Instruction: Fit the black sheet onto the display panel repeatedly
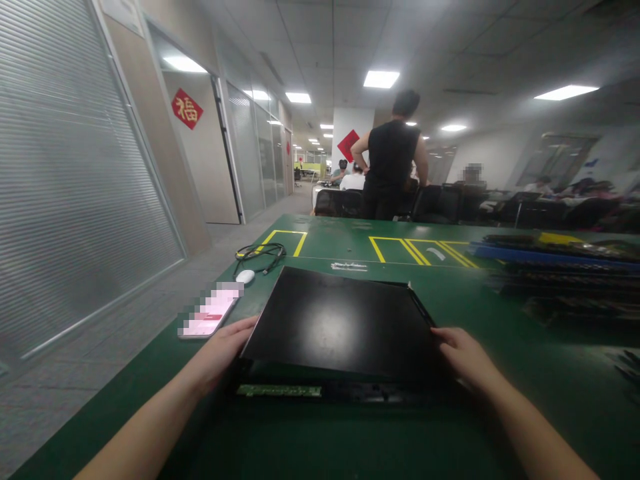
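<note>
gripping from both sides in the head view, the left hand (227,350) and right hand (463,357) hold the black panel (340,323), fingers pressed together against its edges. the panel lies tilted over a dark chassis (320,391) on the green surface (450,300), near edge lifted, so it looks not yet seated. a phone (207,319) lies just left.

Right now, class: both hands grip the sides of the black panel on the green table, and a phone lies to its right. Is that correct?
One detail is wrong. The head view shows the phone to the left of the black panel, beside the left hand. The right hand grips the other side; the table is green.
</note>
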